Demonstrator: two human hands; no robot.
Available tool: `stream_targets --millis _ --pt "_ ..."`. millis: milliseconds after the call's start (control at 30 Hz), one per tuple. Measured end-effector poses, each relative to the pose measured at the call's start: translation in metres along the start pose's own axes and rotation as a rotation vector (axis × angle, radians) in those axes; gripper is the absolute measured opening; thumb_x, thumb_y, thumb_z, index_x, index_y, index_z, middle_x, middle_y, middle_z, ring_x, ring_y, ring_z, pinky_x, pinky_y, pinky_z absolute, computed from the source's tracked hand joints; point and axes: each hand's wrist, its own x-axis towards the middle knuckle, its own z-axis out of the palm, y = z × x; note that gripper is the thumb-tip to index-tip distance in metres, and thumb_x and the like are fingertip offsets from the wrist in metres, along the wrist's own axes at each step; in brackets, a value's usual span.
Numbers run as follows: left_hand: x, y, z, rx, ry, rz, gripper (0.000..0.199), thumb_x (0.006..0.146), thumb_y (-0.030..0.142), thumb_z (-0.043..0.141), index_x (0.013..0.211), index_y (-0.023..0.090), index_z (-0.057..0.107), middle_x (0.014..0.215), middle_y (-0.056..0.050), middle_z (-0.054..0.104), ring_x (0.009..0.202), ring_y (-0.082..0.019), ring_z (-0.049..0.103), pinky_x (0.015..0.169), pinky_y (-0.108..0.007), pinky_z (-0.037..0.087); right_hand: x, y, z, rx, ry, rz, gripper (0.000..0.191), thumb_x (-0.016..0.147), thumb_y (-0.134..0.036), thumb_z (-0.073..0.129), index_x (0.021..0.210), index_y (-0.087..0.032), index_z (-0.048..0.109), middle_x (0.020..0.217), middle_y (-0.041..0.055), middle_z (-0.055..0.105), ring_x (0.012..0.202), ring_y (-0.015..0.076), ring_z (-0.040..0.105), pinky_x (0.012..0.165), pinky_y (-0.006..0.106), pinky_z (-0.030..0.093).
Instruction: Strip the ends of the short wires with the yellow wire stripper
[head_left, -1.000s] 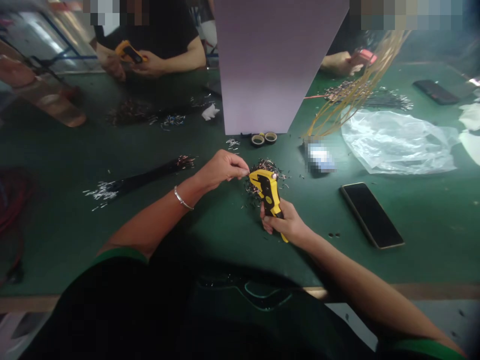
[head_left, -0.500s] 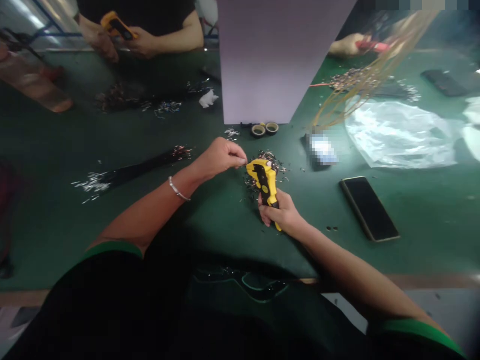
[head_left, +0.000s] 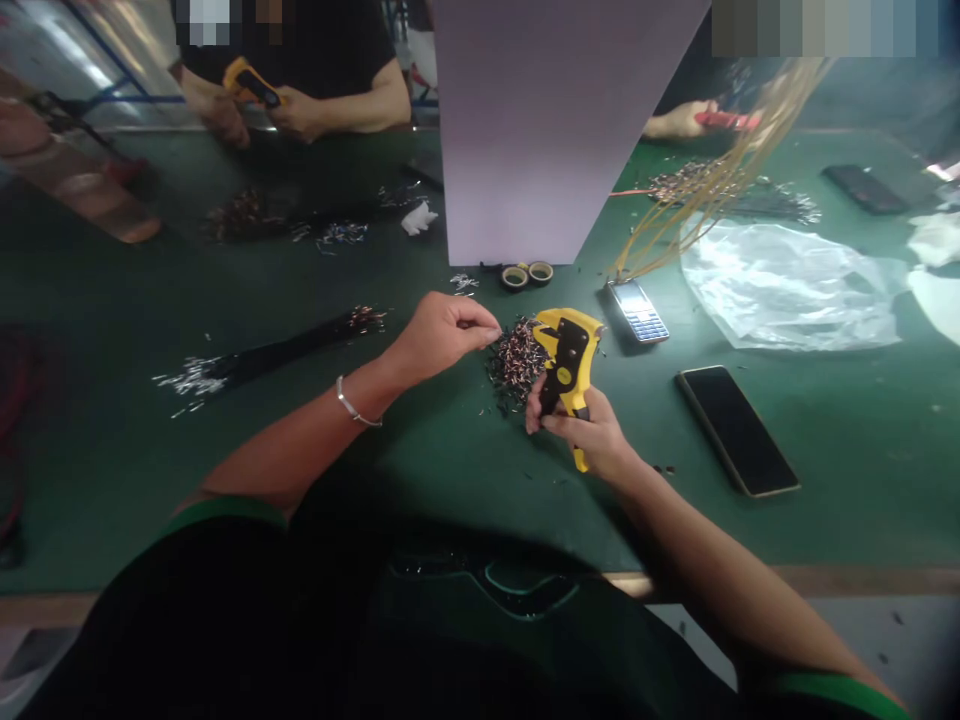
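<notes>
Green tabletop (head_left: 427, 460), a heap of dark, coppery scraps (head_left: 515, 360) at the dial's centre.
At three o'clock the right hand (head_left: 596, 432) is wrapped round a yellow hand tool (head_left: 568, 365); at ten, the left hand's (head_left: 439, 335) fingertips pinch together, whether on anything I cannot tell. A wire bundle (head_left: 281, 348) lies at nine. The heap suggests plenty done; what remains is unclear.

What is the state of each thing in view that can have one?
Yellow tool, held
Right grip, closed around that tool
Left grip, pinched; contents unclear
Nearest phone, screen dark
Keypad phone, screen bright
Plastic bag, wrinkled
Wire-bit pile, loose
Wire bundle, lying flat
Two rings, side by side
</notes>
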Motion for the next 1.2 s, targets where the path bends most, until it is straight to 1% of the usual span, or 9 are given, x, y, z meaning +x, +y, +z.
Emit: stream_targets --millis 133,267,367,500,633,733,933,1067,1200 --pt "-0.01 0.01 0.007 0.115 0.013 0.16 0.013 0.079 0.02 0.064 0.075 0.018 0.076 0.073 -0.003 0.072 0.065 -0.012 0.061 0.064 -0.026 0.047 0.0 -0.005 0.002 0.013 0.011 0.02 0.038 0.067 -0.026 0.077 0.099 -0.017 0.058 0.082 0.001 0.061 0.067 0.0162 0.059 0.065 0.034 0.049" --pt "-0.015 0.014 0.01 0.138 0.034 0.236 0.015 0.082 0.02 0.061 0.076 0.02 0.075 0.073 -0.002 0.071 0.066 -0.012 0.061 0.064 -0.026 0.047 -0.001 -0.008 0.003 0.038 0.005 0.038 0.041 0.066 -0.028 0.079 0.101 -0.017 0.059 0.084 0.0021 0.064 0.069 0.0174 0.061 0.068 0.035 0.05" --pt "-0.014 0.013 0.007 0.139 0.069 0.214 0.014 0.082 0.021 0.063 0.077 0.019 0.075 0.072 -0.003 0.071 0.065 -0.012 0.06 0.064 -0.027 0.046 -0.001 -0.008 0.002 0.062 -0.012 0.042 0.041 0.065 -0.027 0.078 0.1 -0.017 0.06 0.085 0.0028 0.064 0.07 0.0179 0.061 0.069 0.035 0.049" --pt "-0.011 0.009 0.003 0.094 0.125 0.122 0.011 0.081 0.023 0.065 0.08 0.019 0.075 0.075 -0.003 0.072 0.066 -0.012 0.06 0.062 -0.026 0.047 0.0 -0.007 0.002 0.112 -0.039 0.045 0.04 0.064 -0.024 0.077 0.1 -0.017 0.06 0.083 0.0031 0.065 0.069 0.0185 0.061 0.07 0.037 0.05" --pt "-0.01 0.008 0.002 0.07 0.17 0.101 0.01 0.081 0.022 0.065 0.08 0.019 0.075 0.079 -0.003 0.073 0.069 -0.013 0.062 0.063 -0.026 0.048 0.0 -0.008 0.003 0.204 -0.108 0.07 0.04 0.063 -0.021 0.075 0.1 -0.016 0.062 0.081 0.0037 0.067 0.069 0.0201 0.063 0.071 0.038 0.051" --pt "-0.012 0.01 0.004 0.1 0.212 0.132 0.01 0.082 0.019 0.065 0.081 0.019 0.075 0.079 -0.003 0.073 0.07 -0.013 0.063 0.067 -0.027 0.05 -0.001 -0.009 0.005 0.242 -0.156 0.093 0.04 0.061 -0.02 0.074 0.1 -0.016 0.063 0.082 0.004 0.067 0.069 0.0202 0.063 0.071 0.039 0.051" --pt "-0.018 0.011 0.014 0.18 0.283 0.228 0.011 0.085 0.019 0.063 0.083 0.021 0.074 0.079 -0.002 0.073 0.074 -0.014 0.064 0.072 -0.028 0.051 -0.003 -0.011 0.007 0.251 -0.188 0.103 0.04 0.062 -0.021 0.072 0.101 -0.017 0.062 0.082 0.0044 0.067 0.07 0.0207 0.063 0.072 0.04 0.052" --pt "-0.022 0.008 0.022 0.197 0.339 0.276 0.011 0.087 0.019 0.063 0.085 0.022 0.073 0.079 -0.002 0.073 0.073 -0.014 0.064 0.071 -0.029 0.051 -0.003 -0.012 0.009 0.265 -0.197 0.104 0.04 0.061 -0.023 0.072 0.1 -0.017 0.062 0.081 0.0044 0.067 0.069 0.0208 0.062 0.071 0.04 0.052" --pt "-0.025 0.004 0.028 0.219 0.366 0.331 0.011 0.089 0.019 0.062 0.086 0.021 0.073 0.078 -0.003 0.073 0.073 -0.013 0.064 0.068 -0.028 0.05 -0.003 -0.011 0.01 0.276 -0.22 0.112 0.041 0.063 -0.023 0.072 0.102 -0.017 0.062 0.082 0.0042 0.066 0.07 0.0208 0.063 0.071 0.04 0.052"
